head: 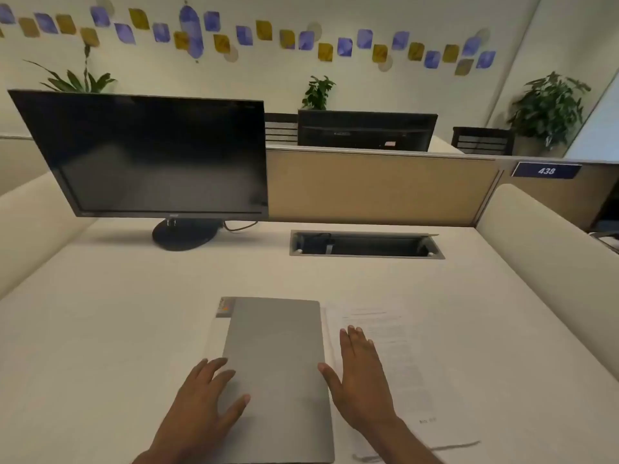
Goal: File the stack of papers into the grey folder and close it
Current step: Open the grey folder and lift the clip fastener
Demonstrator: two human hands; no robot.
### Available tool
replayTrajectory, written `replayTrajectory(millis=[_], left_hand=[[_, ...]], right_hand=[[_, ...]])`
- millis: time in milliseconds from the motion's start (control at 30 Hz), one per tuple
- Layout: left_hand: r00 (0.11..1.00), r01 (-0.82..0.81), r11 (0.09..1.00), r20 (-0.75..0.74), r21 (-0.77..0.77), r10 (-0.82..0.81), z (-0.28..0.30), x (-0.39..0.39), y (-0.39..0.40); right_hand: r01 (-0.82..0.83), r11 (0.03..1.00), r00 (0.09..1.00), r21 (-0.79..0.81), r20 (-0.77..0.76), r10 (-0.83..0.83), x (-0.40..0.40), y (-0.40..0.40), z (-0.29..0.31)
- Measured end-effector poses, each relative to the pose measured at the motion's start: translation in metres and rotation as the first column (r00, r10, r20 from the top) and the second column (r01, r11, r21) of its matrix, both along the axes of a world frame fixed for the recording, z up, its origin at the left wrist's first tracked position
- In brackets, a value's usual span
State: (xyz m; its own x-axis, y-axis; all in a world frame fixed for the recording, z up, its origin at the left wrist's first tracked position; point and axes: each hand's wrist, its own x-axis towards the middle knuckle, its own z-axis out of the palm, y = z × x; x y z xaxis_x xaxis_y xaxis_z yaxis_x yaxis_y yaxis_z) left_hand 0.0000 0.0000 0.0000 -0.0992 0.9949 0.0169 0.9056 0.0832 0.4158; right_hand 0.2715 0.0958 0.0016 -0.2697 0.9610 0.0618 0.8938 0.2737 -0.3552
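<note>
The grey folder (276,373) lies shut and flat on the white desk (100,329) at 6 o'clock in the view, its long side running away from the person. A small tab with an orange mark (225,308) sits at its far left corner. What the folder holds cannot be seen through the closed cover, though a thin pale edge shows along its left side.

The stack of papers (395,370) lies flat just to the right of the folder, at about 5 o'clock, its left edge right beside the folder's right edge. Printed lines on the top sheet are too faint to read.

The left hand (204,406) rests open, fingers spread, on the folder's near left part, thumb lying across the cover; it grips nothing. The right hand (360,376) is also open and flat, palm down on the papers, its thumb touching the folder's right edge; it grips nothing.

At 11 o'clock stands a dark monitor (147,155) on a round base. At 1 o'clock an open cable tray (366,244) is sunk into the desk, with a dark cable and plug inside. A blue plate reading 438 (546,170) hangs on the partition at 2 o'clock.
</note>
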Motion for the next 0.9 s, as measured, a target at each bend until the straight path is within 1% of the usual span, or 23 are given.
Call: replayTrajectory(millis=[33, 100, 167, 233, 267, 300, 333, 367, 433, 467, 500, 533, 600, 667, 900], left_hand=[[0.999, -0.024, 0.999, 0.034, 0.041, 0.022, -0.001, 0.001, -0.004], [0.999, -0.03, 0.992, 0.025, 0.121, 0.027, -0.003, 0.004, -0.01], [1.0, 0.005, 0.996, -0.017, 0.093, -0.003, -0.007, 0.009, -0.016], [0.993, 0.091, 0.996, -0.077, 0.02, -0.09, -0.007, 0.009, -0.019], [0.979, 0.148, 0.988, -0.136, -0.041, -0.152, -0.005, 0.01, -0.022], [0.953, 0.201, 0.977, -0.216, -0.067, -0.211, -0.004, 0.01, -0.023], [0.924, 0.244, 0.966, -0.281, -0.086, -0.258, -0.002, 0.013, -0.024], [0.906, 0.263, 0.962, -0.324, -0.076, -0.273, -0.004, 0.016, -0.024], [0.923, 0.25, 0.968, -0.303, 0.01, -0.235, -0.012, 0.019, -0.022], [0.927, 0.249, 0.968, -0.296, 0.028, -0.23, -0.013, 0.019, -0.023], [0.919, 0.256, 0.965, -0.323, 0.051, -0.227, -0.016, 0.018, -0.024], [0.922, 0.253, 0.967, -0.314, 0.045, -0.227, -0.017, 0.018, -0.027], [0.926, 0.231, 0.972, -0.298, -0.037, -0.231, -0.016, 0.016, -0.027], [0.935, 0.216, 0.974, -0.275, -0.065, -0.225, -0.016, 0.012, -0.03], [0.952, 0.227, 0.969, -0.231, 0.098, -0.2, -0.017, 0.005, -0.041]], right_hand=[[0.0, 1.0, 1.0, 0.002, -0.004, 0.0, -0.001, -0.002, -0.001], [0.013, 1.0, 1.0, -0.015, -0.004, -0.014, -0.002, -0.004, -0.006], [0.021, 0.999, 0.999, -0.039, -0.032, -0.023, -0.003, -0.007, -0.01], [0.025, 0.998, 0.997, -0.061, -0.066, -0.029, -0.004, -0.009, -0.012], [0.023, 0.997, 0.996, -0.075, -0.085, -0.03, -0.002, -0.01, -0.013], [0.025, 0.996, 0.993, -0.091, -0.114, -0.035, -0.001, -0.01, -0.015], [0.024, 0.994, 0.99, -0.108, -0.138, -0.038, 0.0, -0.011, -0.016], [0.02, 0.992, 0.986, -0.124, -0.16, -0.04, 0.001, -0.012, -0.018], [0.012, 0.989, 0.982, -0.151, -0.187, -0.04, 0.001, -0.015, -0.02], [0.008, 0.987, 0.98, -0.162, -0.197, -0.04, 0.002, -0.016, -0.021], [0.004, 0.985, 0.978, -0.17, -0.207, -0.04, 0.002, -0.017, -0.022], [-0.001, 0.984, 0.975, -0.178, -0.217, -0.038, 0.002, -0.017, -0.023], [-0.008, 0.982, 0.972, -0.188, -0.232, -0.037, 0.002, -0.018, -0.025], [-0.014, 0.981, 0.965, -0.192, -0.26, -0.037, 0.003, -0.019, -0.028], [0.011, 0.985, 0.908, -0.171, -0.41, -0.082, 0.0, -0.028, -0.033]])
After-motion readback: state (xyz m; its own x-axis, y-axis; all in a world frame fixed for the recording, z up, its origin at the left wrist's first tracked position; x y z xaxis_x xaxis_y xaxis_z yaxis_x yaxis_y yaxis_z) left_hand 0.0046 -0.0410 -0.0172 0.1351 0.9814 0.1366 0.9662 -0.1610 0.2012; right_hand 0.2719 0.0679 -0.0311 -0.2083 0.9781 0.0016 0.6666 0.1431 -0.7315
